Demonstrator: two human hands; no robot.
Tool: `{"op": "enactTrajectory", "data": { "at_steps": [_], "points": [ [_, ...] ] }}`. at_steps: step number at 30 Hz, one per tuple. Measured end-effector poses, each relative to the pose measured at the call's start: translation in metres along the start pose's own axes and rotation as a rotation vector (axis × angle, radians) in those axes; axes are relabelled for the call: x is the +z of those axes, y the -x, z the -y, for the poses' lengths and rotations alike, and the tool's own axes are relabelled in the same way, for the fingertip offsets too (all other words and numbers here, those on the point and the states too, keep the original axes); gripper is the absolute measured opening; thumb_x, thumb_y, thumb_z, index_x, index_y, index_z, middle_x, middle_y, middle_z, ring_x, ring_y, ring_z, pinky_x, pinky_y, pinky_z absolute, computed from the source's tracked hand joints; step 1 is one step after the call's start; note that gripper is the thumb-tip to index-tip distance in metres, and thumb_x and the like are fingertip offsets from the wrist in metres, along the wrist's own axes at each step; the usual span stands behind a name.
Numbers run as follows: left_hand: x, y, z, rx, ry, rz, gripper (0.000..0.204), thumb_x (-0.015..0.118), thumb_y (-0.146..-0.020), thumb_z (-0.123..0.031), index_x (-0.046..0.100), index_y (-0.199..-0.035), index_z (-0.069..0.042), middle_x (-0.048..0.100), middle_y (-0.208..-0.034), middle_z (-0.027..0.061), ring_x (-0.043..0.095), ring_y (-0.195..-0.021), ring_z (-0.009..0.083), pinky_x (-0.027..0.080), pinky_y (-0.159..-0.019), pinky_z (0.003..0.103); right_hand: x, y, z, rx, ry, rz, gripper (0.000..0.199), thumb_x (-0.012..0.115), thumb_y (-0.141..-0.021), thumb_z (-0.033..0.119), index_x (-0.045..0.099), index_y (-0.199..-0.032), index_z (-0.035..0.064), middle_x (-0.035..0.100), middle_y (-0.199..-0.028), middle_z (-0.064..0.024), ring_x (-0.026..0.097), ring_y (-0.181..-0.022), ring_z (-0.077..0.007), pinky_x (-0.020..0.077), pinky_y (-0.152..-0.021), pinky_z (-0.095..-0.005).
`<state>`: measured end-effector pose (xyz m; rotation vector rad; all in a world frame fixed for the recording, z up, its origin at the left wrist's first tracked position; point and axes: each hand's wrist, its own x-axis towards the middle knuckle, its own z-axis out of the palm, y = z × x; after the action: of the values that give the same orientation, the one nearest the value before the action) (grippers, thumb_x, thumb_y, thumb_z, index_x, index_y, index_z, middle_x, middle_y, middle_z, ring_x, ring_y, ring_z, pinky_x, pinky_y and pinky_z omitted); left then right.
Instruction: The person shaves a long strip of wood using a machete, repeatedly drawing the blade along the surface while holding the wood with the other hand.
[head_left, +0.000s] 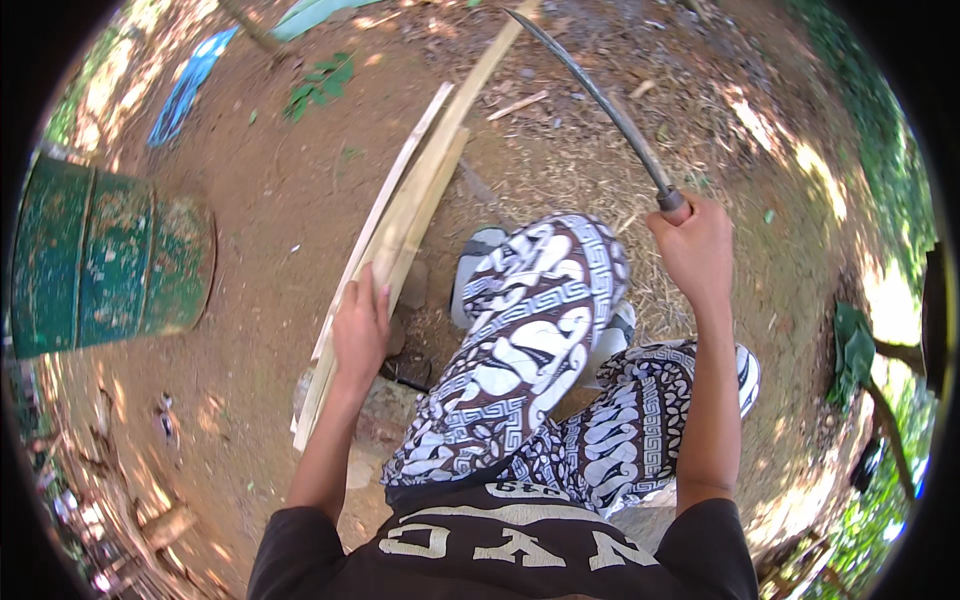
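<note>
In my right hand (pixel 692 245) is the handle of a machete (pixel 612 110), fingers wrapped round it. Its long, dark, narrow blade slants up and to the left, and the tip appears over the far end of the bamboo strips. A bundle of pale split bamboo strips (pixel 415 205) lies at a slant left of my knees. My left hand (pixel 361 325) is closed over the near part of the bundle; the undersides of its fingers are hidden. Below that hand, the strips' near ends pass over a stone block (pixel 385 415).
A rusty green metal drum (pixel 110 255) stands on the left. Blue cord (pixel 190 85) lies on the bare soil at the far left, with a leafy sprig (pixel 318 87) nearby. Wood shavings (pixel 665 290) litter the ground ahead. A branch (pixel 895 420) is at the right edge.
</note>
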<state>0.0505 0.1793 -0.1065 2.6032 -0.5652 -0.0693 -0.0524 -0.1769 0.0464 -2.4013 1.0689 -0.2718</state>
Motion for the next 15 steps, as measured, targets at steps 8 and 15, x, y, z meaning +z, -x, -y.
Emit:
{"op": "enactTrajectory", "data": {
  "at_steps": [8, 15],
  "points": [
    [0.075, 0.025, 0.048, -0.185, 0.271, -0.062, 0.043, 0.063, -0.096, -0.025, 0.063, -0.122, 0.009, 0.067, -0.112, 0.0303, 0.065, -0.103, 0.0452, 0.051, -0.090, 0.046, 0.028, 0.004, 0.030, -0.105, 0.095, 0.078, 0.020, 0.064, -0.077, 0.019, 0.062, -0.076, -0.0002, 0.063, -0.067, -0.0212, 0.063, -0.069, -0.0423, 0.0493, -0.069, -0.0461],
    [0.083, 0.009, 0.093, -0.280, 0.403, -0.021, 0.035, 0.058, -0.093, -0.016, 0.067, -0.115, 0.009, 0.070, -0.101, 0.0299, 0.069, -0.097, 0.0399, 0.052, -0.087, 0.043, 0.039, 0.008, 0.032, -0.164, 0.113, 0.043, 0.022, 0.065, -0.080, 0.021, 0.066, -0.083, -0.0010, 0.061, -0.065, -0.0180, 0.060, -0.063, -0.0362, 0.0490, -0.068, -0.0432]
  ]
}}
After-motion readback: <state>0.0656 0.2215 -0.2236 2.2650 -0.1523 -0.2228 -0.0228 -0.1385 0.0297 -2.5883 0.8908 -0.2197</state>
